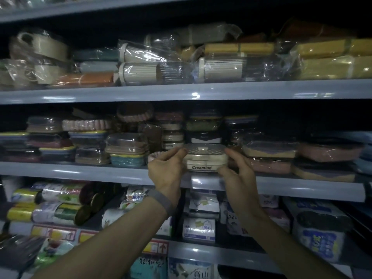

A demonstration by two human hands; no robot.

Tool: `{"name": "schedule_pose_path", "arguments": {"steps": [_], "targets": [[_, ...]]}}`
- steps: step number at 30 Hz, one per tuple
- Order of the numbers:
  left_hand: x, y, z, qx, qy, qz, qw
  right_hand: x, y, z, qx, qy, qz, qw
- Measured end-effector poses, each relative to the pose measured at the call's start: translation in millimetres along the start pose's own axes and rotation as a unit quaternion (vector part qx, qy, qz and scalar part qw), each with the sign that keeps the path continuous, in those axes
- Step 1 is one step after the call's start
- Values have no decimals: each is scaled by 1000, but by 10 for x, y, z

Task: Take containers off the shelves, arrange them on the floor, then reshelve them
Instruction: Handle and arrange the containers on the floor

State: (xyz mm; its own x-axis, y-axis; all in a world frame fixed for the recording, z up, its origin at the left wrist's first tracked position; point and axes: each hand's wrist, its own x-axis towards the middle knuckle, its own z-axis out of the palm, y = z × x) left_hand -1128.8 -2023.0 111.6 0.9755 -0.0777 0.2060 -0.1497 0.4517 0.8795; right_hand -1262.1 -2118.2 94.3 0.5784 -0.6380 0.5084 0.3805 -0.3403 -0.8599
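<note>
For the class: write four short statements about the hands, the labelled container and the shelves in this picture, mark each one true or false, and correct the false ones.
1. The left hand and the right hand both hold the cream container labelled Creamind. True.
2. The container lies on the floor. False: it is at the front edge of the middle shelf.
3. A grey wristband is on the right wrist. False: it is on the left wrist.
4. Wrapped ribbed canisters lie on their sides on the shelf above. True.
</note>
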Motion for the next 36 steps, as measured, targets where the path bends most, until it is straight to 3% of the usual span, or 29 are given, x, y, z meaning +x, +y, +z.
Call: {"name": "schedule_pose_path", "arguments": {"steps": [5, 9, 12, 15, 26, 36], "targets": [[-137, 287, -253, -19, 8, 4, 1000, -38, -75, 156, 10, 22, 18, 1000], [-253, 489, -499, -13, 10, 37, 999, -124, -135, 355, 67, 24, 87, 994], [-326, 566, -760, 3, 13, 46, 999, -164, -207, 513, 164, -3, 134, 977], [-442, 665, -1112, 7, 14, 24, 1000, -331, -235, 676, 193, -54, 158, 967], [-890, 903, -2698, 49, 48, -24, 997, -1147, -122, 1656, 194, -193, 204, 940], [-1355, 796, -4070, 97, 149, -91, 980, -2068, 413, 2506, 169, -295, 281, 897]]}}
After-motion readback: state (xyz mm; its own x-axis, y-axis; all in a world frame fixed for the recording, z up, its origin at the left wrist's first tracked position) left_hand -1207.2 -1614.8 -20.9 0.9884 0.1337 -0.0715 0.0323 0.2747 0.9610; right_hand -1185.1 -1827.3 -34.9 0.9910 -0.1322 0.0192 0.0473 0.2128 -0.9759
